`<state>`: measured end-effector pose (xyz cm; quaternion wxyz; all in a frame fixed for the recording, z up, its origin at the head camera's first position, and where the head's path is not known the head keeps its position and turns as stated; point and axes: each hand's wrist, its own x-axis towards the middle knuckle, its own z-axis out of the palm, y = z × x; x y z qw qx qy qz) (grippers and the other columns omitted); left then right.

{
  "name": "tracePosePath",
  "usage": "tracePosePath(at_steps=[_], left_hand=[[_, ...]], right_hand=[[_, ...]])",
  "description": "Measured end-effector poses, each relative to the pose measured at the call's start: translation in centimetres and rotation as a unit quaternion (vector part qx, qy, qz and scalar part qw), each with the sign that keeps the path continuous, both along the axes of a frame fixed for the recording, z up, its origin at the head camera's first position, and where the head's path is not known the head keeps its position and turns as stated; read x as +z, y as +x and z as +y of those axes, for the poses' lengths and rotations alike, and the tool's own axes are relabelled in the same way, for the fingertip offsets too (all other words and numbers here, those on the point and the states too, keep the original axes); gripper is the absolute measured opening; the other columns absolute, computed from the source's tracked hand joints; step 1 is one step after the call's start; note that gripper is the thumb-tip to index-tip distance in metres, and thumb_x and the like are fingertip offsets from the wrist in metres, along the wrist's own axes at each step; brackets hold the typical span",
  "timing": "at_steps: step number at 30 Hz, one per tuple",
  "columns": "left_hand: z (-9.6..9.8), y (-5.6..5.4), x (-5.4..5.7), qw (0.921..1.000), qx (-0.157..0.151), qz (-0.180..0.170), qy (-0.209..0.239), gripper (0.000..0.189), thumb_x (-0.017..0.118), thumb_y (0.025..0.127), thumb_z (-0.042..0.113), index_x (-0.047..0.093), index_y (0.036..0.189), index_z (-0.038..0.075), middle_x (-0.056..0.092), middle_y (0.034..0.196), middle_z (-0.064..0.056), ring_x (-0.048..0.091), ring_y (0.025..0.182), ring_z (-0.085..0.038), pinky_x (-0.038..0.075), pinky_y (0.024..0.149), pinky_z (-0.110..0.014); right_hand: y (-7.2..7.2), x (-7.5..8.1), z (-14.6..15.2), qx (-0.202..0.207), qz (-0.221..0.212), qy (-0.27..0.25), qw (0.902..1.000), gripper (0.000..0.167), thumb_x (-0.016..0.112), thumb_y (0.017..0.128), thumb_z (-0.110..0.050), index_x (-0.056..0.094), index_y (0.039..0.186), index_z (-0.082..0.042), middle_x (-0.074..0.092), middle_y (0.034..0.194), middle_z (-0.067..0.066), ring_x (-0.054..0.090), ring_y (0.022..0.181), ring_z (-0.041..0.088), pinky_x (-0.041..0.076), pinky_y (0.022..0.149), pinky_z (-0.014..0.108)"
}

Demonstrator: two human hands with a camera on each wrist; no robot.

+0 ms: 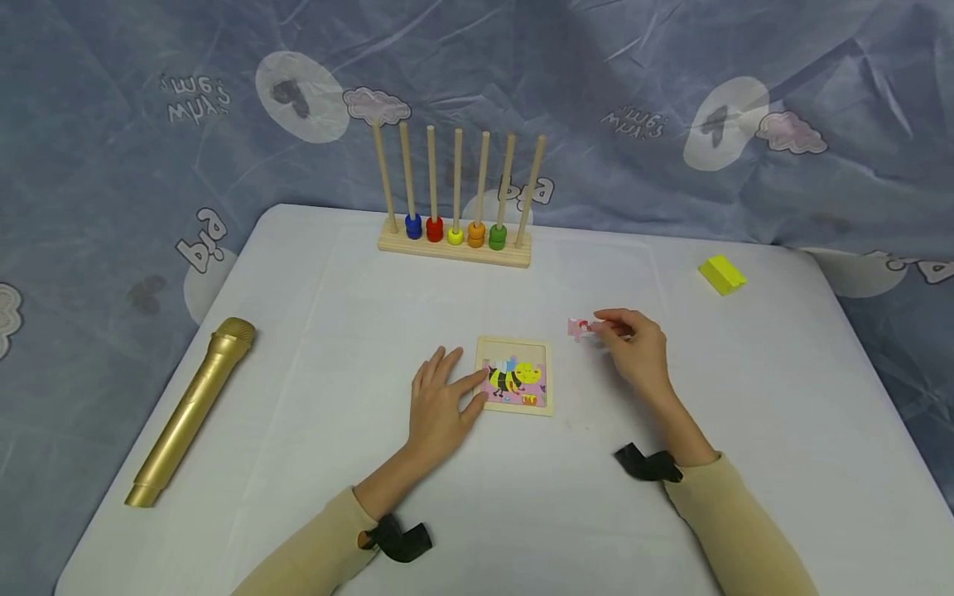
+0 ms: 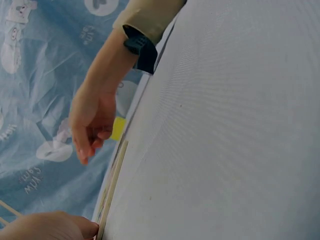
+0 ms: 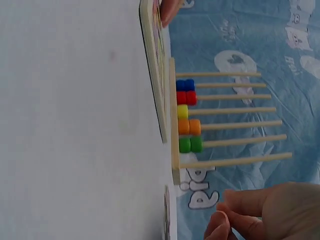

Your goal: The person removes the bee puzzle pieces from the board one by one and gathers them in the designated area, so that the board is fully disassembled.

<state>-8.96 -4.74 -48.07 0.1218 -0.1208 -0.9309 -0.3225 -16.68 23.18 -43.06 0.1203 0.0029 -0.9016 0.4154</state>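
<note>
A square wooden puzzle board [image 1: 550,377] with a bee picture lies on the white table. My left hand [image 1: 438,414] rests at its left side, fingers spread, thumb and index fingertips on the frame's edge. Most of the picture is in place; the upper part of the tray shows bare wood. Right of the board lies a small pink puzzle piece [image 1: 577,329] with red and white on it. My right hand [image 1: 637,348] is over it, thumb and index fingertips close together. In the right wrist view these fingertips stand above the flat piece [image 3: 167,212]; I cannot tell whether they hold another.
A wooden peg rack [image 1: 455,252] with coloured beads stands at the table's back edge. To the left lies a gold microphone [image 1: 190,414]. A yellow block [image 1: 721,275] sits at the back right. Behind the table hangs a grey-blue printed cloth [image 1: 477,66].
</note>
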Motion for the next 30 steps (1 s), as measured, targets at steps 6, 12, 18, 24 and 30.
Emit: tracePosePath(at_steps=[6, 12, 18, 24, 30], left_hand=[[0.0, 0.0, 0.1, 1.0000, -0.001, 0.007, -0.001, 0.034, 0.071, 0.088, 0.026, 0.072, 0.120, 0.017, 0.049, 0.145, -0.017, 0.032, 0.143, -0.040, 0.023, 0.113, -0.059], [-0.1, 0.1, 0.0, 0.9999, 0.003, 0.004, -0.014, 0.037, 0.070, 0.088, 0.029, 0.070, 0.123, 0.016, 0.050, 0.144, -0.016, 0.033, 0.142, -0.038, 0.024, 0.114, -0.057], [-0.1, 0.0, 0.1, 0.9997, 0.006, 0.010, -0.024, 0.037, 0.070, 0.088, 0.030, 0.071, 0.121, 0.015, 0.051, 0.144, -0.016, 0.035, 0.141, -0.038, 0.026, 0.113, -0.057], [-0.1, 0.0, 0.2, 0.9996, 0.006, 0.010, -0.027, 0.037, 0.070, 0.088, 0.030, 0.071, 0.121, 0.014, 0.051, 0.143, -0.017, 0.035, 0.141, -0.039, 0.027, 0.113, -0.058], [-0.1, 0.0, 0.3, 0.9996, 0.004, 0.014, -0.025, 0.037, 0.071, 0.087, 0.029, 0.071, 0.120, 0.013, 0.053, 0.142, -0.018, 0.037, 0.140, -0.040, 0.028, 0.112, -0.058]], right_hand=[[1.0, 0.7, -4.2, 0.074, -0.027, -0.015, 0.9968, 0.021, 0.068, 0.089, -0.006, 0.072, 0.109, -0.001, 0.066, 0.092, 0.015, 0.057, 0.081, 0.018, 0.043, 0.066, 0.013], [1.8, 0.9, -7.5, 0.131, -0.044, -0.020, 0.9902, 0.023, 0.069, 0.088, -0.007, 0.072, 0.110, -0.001, 0.065, 0.090, 0.012, 0.059, 0.080, 0.020, 0.046, 0.068, 0.018], [2.3, 0.7, -9.4, 0.151, -0.068, -0.039, 0.9854, 0.024, 0.072, 0.087, -0.009, 0.072, 0.109, -0.002, 0.064, 0.089, 0.010, 0.057, 0.077, 0.018, 0.045, 0.065, 0.018], [2.4, -0.2, -10.0, 0.161, -0.075, -0.047, 0.9830, 0.023, 0.075, 0.082, -0.007, 0.073, 0.105, -0.001, 0.062, 0.086, 0.010, 0.055, 0.071, 0.015, 0.044, 0.059, 0.018], [2.5, -1.1, -10.0, 0.176, -0.053, -0.017, 0.9827, 0.026, 0.080, 0.078, -0.006, 0.074, 0.103, 0.000, 0.064, 0.084, 0.009, 0.055, 0.070, 0.013, 0.043, 0.059, 0.019]])
